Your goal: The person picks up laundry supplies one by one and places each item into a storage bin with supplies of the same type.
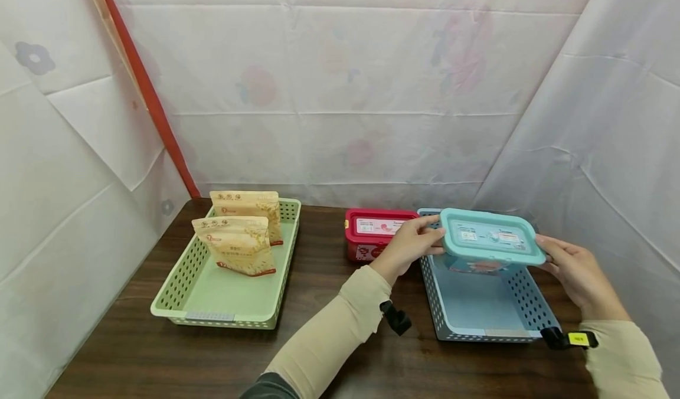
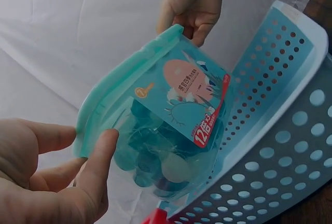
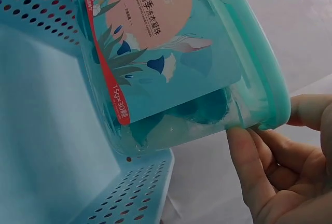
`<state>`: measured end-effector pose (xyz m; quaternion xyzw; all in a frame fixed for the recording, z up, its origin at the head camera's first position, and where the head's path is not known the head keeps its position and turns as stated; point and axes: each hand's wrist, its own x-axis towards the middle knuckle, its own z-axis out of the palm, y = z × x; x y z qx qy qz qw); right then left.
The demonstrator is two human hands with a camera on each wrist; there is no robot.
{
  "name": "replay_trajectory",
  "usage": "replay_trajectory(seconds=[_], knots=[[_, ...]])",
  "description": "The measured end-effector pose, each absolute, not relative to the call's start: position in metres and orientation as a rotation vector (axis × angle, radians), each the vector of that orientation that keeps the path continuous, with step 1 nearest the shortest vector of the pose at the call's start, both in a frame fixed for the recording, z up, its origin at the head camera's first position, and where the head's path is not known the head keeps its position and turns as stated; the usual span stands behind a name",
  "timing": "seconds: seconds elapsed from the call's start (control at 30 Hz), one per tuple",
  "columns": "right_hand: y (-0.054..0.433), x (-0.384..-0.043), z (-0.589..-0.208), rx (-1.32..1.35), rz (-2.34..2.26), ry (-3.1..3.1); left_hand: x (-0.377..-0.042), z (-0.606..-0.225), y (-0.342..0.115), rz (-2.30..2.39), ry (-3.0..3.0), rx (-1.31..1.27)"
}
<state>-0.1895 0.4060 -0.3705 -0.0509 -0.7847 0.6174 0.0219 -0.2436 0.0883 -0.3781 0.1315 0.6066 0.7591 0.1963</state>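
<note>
We see the fingers (image 2: 96,175) of the left hand (image 1: 406,245) pinching one end of a teal-lidded laundry capsule tub (image 1: 489,239) at its lid rim (image 2: 122,73), while the right hand (image 1: 581,272) pinches the opposite end. The tub is held over the rear part of the blue perforated basket (image 1: 478,304); we cannot tell whether its base touches the basket. For a sound hold, we judge that both pinches should bear equally, supporting the tub without prising up its lid, and that it is best kept near level and off the basket's walls. Just left of this basket, a red lidded tub (image 1: 379,225) stands on the dark wood-grain tabletop (image 1: 340,328). Farther left, we note a green perforated basket (image 1: 239,301) holding two stand-up pouches (image 1: 241,247), one behind the other.
</note>
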Motion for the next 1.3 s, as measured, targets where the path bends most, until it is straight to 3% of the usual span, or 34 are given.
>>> replay_trajectory(seconds=[0.33, 1.3], knots=[[0.406, -0.203, -0.378, -0.241, 1.652, -2.633, -0.257, -0.385, 0.097, 2.099, 1.757, 0.339], [0.401, -0.233, -0.389, -0.375, 1.672, -2.648, -0.277, -0.391, 0.109, 2.020, 1.836, 0.264]])
